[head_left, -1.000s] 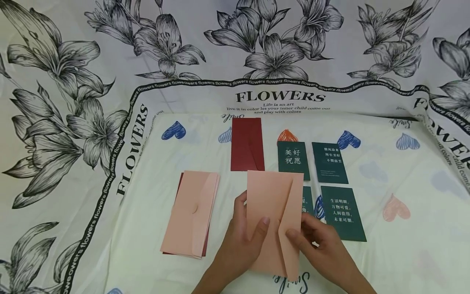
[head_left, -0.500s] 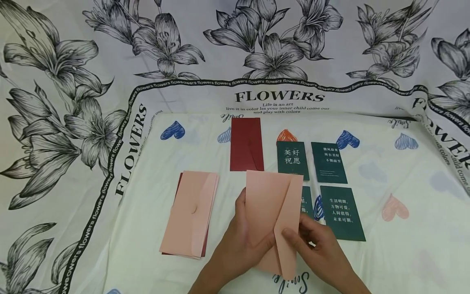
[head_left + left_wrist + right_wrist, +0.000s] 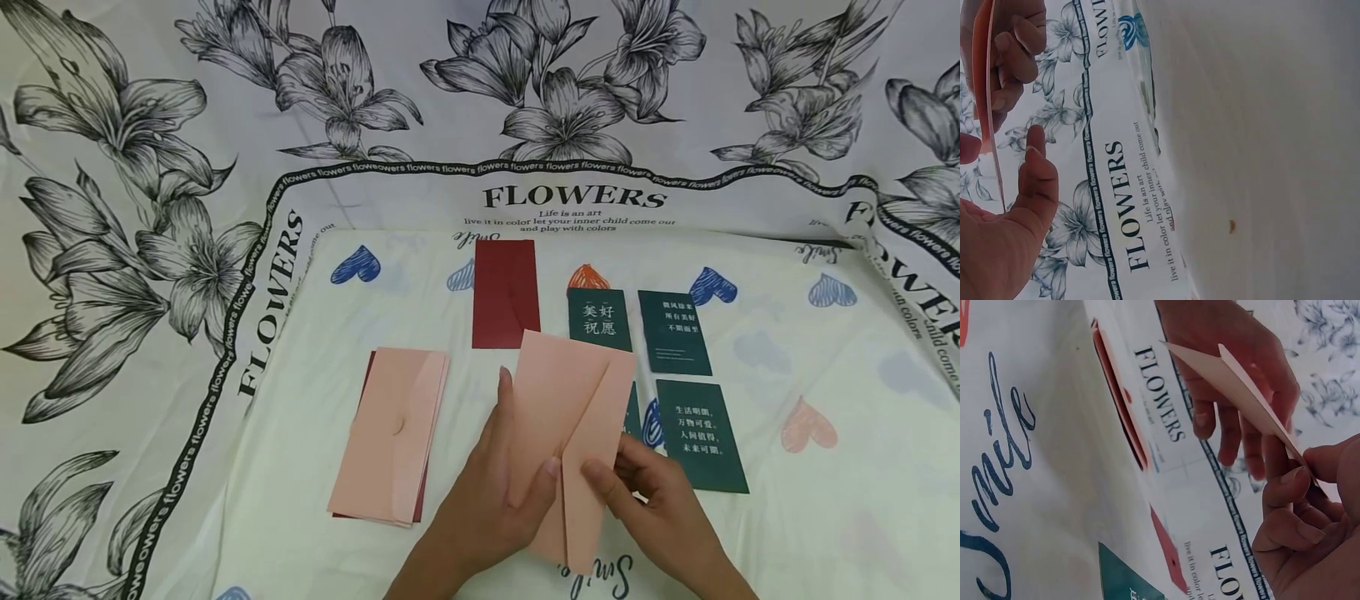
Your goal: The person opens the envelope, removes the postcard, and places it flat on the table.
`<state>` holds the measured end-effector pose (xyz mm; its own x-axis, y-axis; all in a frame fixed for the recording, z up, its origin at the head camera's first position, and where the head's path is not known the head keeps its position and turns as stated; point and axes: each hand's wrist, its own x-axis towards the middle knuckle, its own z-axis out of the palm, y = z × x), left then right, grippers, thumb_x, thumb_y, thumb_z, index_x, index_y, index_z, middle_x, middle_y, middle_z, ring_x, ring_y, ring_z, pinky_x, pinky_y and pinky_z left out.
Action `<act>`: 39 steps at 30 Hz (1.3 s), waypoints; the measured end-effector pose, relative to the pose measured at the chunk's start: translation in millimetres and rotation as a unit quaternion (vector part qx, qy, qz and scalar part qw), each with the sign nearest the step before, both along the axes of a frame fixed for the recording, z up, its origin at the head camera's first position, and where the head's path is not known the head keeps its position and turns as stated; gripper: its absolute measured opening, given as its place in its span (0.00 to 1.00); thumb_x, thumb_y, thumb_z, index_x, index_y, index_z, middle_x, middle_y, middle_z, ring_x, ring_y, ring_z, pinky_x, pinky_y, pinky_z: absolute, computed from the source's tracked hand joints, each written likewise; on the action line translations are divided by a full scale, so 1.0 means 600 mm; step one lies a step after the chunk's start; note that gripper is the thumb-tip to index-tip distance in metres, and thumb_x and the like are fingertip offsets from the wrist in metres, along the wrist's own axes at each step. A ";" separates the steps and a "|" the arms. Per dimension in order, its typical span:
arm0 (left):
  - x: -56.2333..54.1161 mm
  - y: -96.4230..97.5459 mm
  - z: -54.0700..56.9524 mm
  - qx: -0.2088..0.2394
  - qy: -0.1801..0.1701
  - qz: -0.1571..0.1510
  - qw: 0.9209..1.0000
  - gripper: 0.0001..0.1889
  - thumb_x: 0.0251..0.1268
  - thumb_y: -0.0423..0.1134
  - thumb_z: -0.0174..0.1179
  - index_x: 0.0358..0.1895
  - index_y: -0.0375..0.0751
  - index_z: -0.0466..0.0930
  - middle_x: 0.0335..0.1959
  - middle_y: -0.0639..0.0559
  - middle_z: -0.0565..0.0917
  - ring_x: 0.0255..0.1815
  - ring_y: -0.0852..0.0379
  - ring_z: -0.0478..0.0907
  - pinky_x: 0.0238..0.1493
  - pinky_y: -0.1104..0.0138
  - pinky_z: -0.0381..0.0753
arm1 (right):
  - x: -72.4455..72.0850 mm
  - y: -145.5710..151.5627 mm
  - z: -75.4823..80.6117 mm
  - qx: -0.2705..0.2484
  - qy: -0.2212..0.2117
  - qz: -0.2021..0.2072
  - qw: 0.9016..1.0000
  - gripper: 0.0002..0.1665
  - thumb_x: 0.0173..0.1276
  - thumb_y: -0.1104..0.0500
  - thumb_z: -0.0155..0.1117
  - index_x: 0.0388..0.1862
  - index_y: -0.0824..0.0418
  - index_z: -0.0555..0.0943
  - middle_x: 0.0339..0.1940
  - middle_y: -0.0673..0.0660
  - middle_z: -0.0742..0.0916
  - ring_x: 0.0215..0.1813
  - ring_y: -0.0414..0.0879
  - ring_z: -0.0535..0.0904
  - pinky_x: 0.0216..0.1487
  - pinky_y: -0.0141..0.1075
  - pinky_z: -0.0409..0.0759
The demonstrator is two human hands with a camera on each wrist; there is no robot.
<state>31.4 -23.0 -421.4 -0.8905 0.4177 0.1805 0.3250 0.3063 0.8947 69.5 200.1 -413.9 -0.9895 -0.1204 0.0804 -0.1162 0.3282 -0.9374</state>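
A pink envelope (image 3: 558, 392) is held up before me with its flap side showing, the flap running down its right side. My left hand (image 3: 491, 492) holds it at the left, thumb on the front near the flap edge and fingers behind. My right hand (image 3: 663, 500) pinches its right edge, thumb in front and curled fingers behind. In the left wrist view the envelope (image 3: 985, 75) appears edge-on between the hands. From the right wrist, the left fingers (image 3: 1229, 434) extend behind the envelope (image 3: 1235, 381). Whatever may be inside the envelope is hidden.
A stack of pink envelopes (image 3: 386, 450), with red showing beneath, lies to the left. One dark red envelope (image 3: 504, 292) lies farther back. Several green cards with white writing (image 3: 701, 437) lie at right, one partly hidden by the held envelope. Printed cloth (image 3: 825, 517) covers the surface.
The held envelope has tilted, its top swinging to the right and rising slightly. My left thumb has shifted on its front; the right hand keeps its pinch. The stack and cards stay put.
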 end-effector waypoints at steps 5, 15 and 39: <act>0.000 -0.001 0.002 0.000 -0.005 -0.001 1.000 0.50 0.80 0.53 0.56 0.87 0.56 0.26 0.88 0.61 0.43 0.87 0.59 0.47 0.82 0.49 0.55 | -0.001 -0.002 0.000 0.003 -0.008 0.000 1.000 0.18 0.81 0.64 0.62 0.66 0.54 0.81 0.43 0.49 0.92 0.32 0.44 0.87 0.29 0.38 0.85; 0.003 0.002 0.007 0.038 -0.031 0.017 0.999 0.52 0.75 0.53 0.63 0.87 0.61 0.32 0.85 0.62 0.54 0.78 0.57 0.64 0.72 0.49 0.74 | -0.007 -0.013 -0.002 0.006 -0.016 -0.033 0.999 0.16 0.80 0.59 0.65 0.64 0.51 0.83 0.44 0.47 0.93 0.32 0.43 0.90 0.31 0.40 0.88; -0.030 -0.084 0.016 0.045 -0.151 0.120 0.980 0.48 0.68 0.46 0.72 0.83 0.73 0.50 0.75 0.64 0.68 0.69 0.56 0.71 0.70 0.45 0.70 | -0.027 -0.007 -0.001 0.026 0.010 0.058 0.998 0.16 0.83 0.60 0.60 0.64 0.47 0.79 0.41 0.45 0.91 0.36 0.46 0.86 0.31 0.38 0.86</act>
<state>13.5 -73.4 -411.9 -0.9798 0.1836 -0.0799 -0.0307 0.2568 0.9660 53.5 195.7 -414.2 -0.9671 -0.2377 0.0903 -0.1741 0.3603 -0.9164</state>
